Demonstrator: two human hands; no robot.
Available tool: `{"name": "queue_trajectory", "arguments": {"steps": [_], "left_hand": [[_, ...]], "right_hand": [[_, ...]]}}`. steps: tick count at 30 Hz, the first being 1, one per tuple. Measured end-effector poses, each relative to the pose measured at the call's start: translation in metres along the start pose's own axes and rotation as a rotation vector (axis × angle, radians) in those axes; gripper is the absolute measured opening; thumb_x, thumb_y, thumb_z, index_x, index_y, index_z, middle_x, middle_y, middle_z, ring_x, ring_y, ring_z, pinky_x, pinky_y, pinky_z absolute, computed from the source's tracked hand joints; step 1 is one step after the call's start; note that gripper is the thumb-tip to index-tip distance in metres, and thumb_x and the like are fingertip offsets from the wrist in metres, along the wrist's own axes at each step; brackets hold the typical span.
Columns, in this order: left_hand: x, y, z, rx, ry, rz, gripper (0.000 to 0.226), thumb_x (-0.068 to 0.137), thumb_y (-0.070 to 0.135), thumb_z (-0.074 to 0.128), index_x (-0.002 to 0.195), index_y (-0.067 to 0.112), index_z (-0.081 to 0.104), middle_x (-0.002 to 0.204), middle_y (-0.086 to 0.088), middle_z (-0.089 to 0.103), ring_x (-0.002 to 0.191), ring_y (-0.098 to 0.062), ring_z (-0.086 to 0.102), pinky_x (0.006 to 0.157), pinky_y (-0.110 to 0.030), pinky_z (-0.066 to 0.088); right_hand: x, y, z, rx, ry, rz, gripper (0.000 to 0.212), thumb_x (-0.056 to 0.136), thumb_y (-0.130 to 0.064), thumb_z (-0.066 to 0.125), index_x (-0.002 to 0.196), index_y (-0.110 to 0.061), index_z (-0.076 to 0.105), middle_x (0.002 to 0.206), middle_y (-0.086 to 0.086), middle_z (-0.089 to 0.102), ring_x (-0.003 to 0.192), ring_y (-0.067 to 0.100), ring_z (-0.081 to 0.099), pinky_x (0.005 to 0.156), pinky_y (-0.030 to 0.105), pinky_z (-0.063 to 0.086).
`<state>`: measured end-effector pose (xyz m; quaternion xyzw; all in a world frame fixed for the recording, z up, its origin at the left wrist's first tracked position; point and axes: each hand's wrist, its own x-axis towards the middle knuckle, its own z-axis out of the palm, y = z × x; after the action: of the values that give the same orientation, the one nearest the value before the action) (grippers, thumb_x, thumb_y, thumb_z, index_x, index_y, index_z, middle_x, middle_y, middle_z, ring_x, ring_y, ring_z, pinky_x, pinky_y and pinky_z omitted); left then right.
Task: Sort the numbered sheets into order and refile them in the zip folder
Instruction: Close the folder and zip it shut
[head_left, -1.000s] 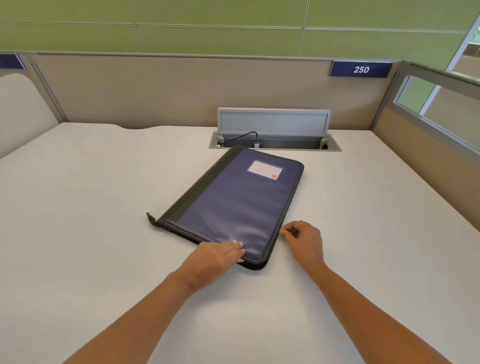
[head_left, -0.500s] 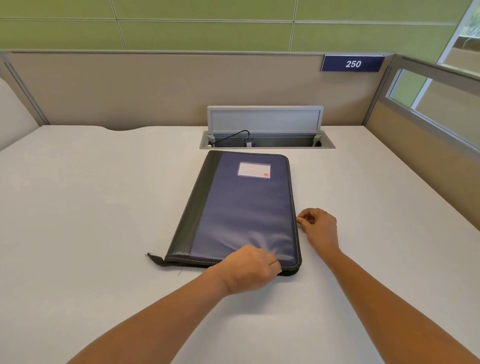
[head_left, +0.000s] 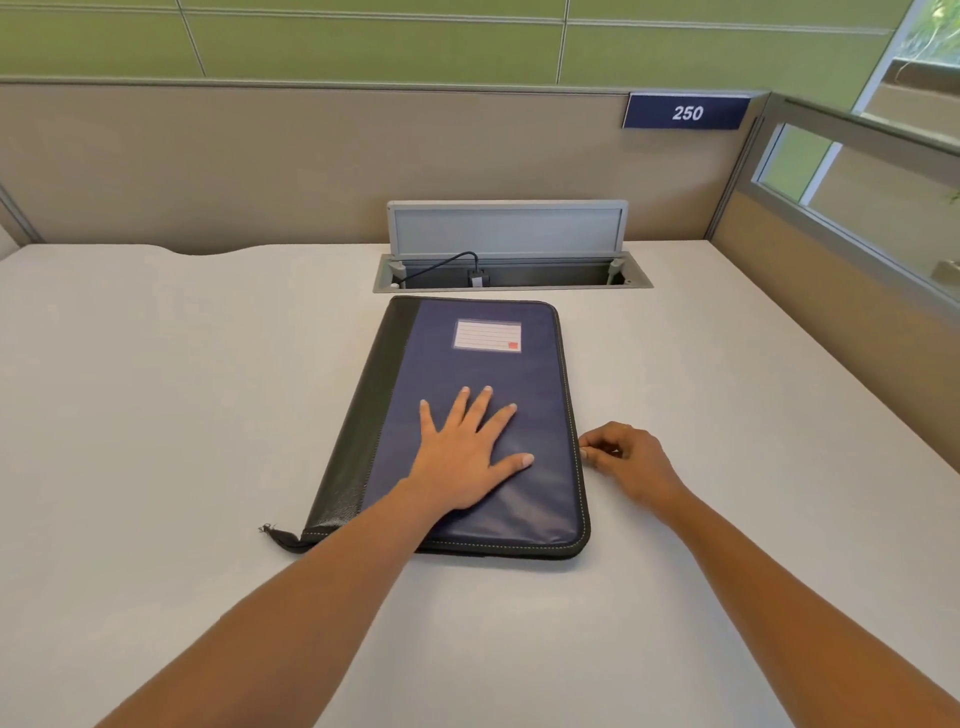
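Now the navy fabric zip folder (head_left: 467, 358) with a black spine lies square on the white table (head_left: 156, 415), no longer slanted; the left hand (head_left: 462, 457) has left its near corner and lies spread flat on the cover; the right hand (head_left: 631, 460) stays pinching at the right zip edge; unzipping looks next, sheets unseen. Beyond, an open grey cable hatch (head_left: 509, 231) sits just clear of the folder.

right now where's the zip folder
In the head view the zip folder lies flat in the middle of the desk, in front of the open cable hatch, the left hand flat on its cover and the right hand pinching its right edge.
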<state>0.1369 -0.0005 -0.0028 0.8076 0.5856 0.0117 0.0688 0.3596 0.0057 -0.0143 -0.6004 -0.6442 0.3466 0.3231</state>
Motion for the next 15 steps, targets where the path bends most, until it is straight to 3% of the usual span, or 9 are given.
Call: {"name": "queue_trajectory", "arguments": {"steps": [7, 15], "left_hand": [[0.001, -0.001, 0.007, 0.049, -0.002, -0.044, 0.071, 0.088, 0.07, 0.014, 0.149, 0.037, -0.002, 0.159, 0.003, -0.008, 0.146, -0.021, -0.011, 0.11, -0.062, -0.006], [0.004, -0.001, 0.011, 0.033, -0.004, -0.119, 0.071, 0.088, 0.07, 0.011, 0.149, 0.037, -0.006, 0.159, 0.002, -0.01, 0.145, -0.022, -0.014, 0.109, -0.063, -0.008]], "right_hand": [[0.01, 0.0, 0.01, -0.038, 0.132, -0.02, 0.01, 0.084, -0.001, 0.065, 0.083, -0.01, 0.068, 0.079, -0.005, 0.057, 0.073, 0.011, 0.052, 0.064, 0.006, 0.039], [0.031, -0.002, 0.016, -0.06, 0.15, -0.037, 0.006, 0.084, -0.004, 0.065, 0.085, -0.008, 0.069, 0.079, -0.004, 0.055, 0.077, 0.014, 0.05, 0.064, 0.004, 0.036]]}}
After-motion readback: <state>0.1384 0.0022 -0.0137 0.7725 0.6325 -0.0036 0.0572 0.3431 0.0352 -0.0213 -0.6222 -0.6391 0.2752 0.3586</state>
